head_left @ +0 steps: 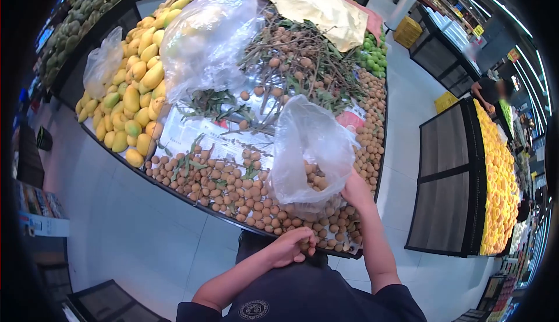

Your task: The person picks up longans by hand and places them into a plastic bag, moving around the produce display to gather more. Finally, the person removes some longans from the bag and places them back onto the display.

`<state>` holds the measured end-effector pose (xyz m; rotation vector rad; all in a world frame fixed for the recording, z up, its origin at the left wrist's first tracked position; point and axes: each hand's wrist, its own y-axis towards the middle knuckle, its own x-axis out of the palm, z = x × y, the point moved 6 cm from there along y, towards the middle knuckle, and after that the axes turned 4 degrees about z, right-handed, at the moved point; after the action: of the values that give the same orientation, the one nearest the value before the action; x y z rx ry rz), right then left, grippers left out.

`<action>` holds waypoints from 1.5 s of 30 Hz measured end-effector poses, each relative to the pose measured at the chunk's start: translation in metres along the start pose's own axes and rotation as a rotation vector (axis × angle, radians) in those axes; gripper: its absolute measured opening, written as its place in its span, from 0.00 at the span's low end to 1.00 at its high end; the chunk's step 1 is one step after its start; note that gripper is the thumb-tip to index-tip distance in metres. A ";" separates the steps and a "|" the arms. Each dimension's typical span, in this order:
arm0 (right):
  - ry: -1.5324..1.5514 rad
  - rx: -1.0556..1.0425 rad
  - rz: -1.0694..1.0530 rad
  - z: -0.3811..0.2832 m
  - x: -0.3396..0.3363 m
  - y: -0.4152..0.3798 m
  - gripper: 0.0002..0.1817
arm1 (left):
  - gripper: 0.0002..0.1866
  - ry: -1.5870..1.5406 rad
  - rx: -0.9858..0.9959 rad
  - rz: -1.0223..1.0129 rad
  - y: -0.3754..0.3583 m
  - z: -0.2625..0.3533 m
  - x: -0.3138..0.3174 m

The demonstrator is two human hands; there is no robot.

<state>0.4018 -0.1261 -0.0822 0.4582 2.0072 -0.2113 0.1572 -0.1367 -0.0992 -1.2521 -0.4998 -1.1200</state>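
Loose round brown longans (233, 191) cover the near edge of a fruit stand. A clear plastic bag (305, 141) stands open on them, with more longans visible inside its mouth. On the bag's right side, my right hand (356, 191) has its fingers closed on the plastic; the fingertips are partly hidden. My left hand (294, 246) is at the stand's front edge, left of the right hand and just below the bag. Its fingers are curled together beside the longans, and what lies within them is hidden.
Yellow mangoes (137, 83) are piled at the left, next to a large plastic bag (209, 36). Longan branches (308, 60) lie at the back by green fruit (372, 57). A dark display stand (445, 176) is on the right, with a person (492, 92) beyond.
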 end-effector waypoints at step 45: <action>0.841 0.105 0.140 -0.103 -0.033 -0.103 0.19 | 0.19 -0.072 -0.115 -0.129 -0.031 0.042 -0.016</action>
<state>0.2893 -0.1926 -0.0102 0.8512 2.7719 -0.0294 0.1342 -0.0896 -0.0843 -1.3797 -0.5835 -1.2292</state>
